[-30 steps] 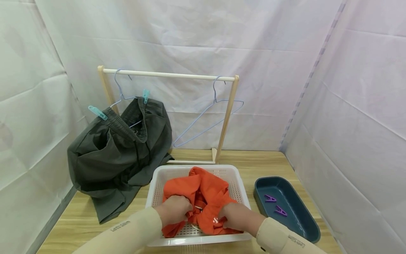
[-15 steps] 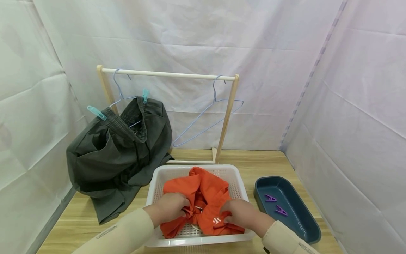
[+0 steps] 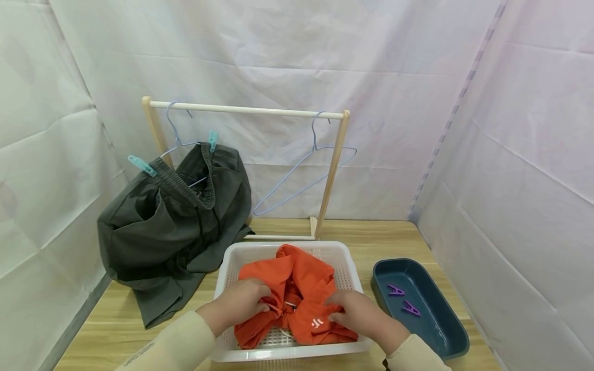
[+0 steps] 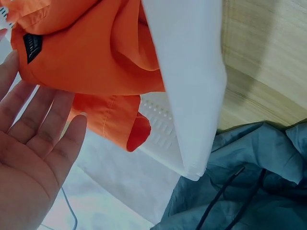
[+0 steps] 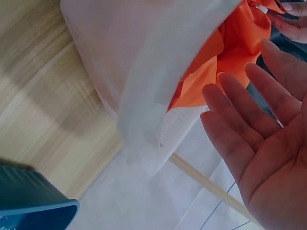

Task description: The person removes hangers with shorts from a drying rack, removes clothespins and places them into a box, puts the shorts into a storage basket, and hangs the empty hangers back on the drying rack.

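An orange garment (image 3: 306, 278) with a small white logo lies bunched in a white perforated basket (image 3: 287, 354). At its left side is my left hand (image 3: 238, 304); the left wrist view shows that hand's straight fingers by the cloth, near a black label (image 4: 32, 47). My right hand (image 3: 357, 313) is over the garment's right side, beside the logo. In the right wrist view its fingers are spread and relaxed, with the palm holding nothing.
Behind the basket stands a wooden rack (image 3: 250, 109). Dark grey pants (image 3: 171, 232) hang at its left from a hanger with turquoise clips (image 3: 142, 165); a bare blue hanger (image 3: 287, 175) hangs at right. A dark blue tray (image 3: 445, 314) holds purple clips (image 3: 411, 308).
Both hands have come off the cloth they were grasping and loosened their fingers. The left hand has shifted left, the right hand slightly right. The garment has stayed nearly in place.
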Available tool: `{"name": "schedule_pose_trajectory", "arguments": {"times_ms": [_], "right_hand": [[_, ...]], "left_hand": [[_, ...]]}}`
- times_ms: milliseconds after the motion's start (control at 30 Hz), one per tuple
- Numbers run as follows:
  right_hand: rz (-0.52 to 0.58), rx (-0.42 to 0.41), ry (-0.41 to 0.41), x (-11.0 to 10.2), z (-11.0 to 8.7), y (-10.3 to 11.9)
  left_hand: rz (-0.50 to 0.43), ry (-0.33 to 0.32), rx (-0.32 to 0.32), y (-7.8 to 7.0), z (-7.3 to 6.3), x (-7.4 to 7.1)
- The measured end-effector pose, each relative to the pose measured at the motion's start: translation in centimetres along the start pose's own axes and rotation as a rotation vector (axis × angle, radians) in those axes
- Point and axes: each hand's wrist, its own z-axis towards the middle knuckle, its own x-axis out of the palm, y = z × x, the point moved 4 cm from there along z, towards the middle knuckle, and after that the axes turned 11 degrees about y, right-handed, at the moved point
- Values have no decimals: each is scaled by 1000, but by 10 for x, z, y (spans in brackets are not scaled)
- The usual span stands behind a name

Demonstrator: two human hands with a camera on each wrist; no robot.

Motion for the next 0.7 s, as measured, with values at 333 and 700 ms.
{"name": "schedule_pose_trajectory", "arguments": {"times_ms": [333, 700], "right_hand": [[64, 22, -136, -2, -6, -1], [52, 180, -311, -2, -18, -11]], "left_hand": [[-16, -117, -21, 2, -14, -6], [-67, -244, -99, 1, -29, -16]]}}
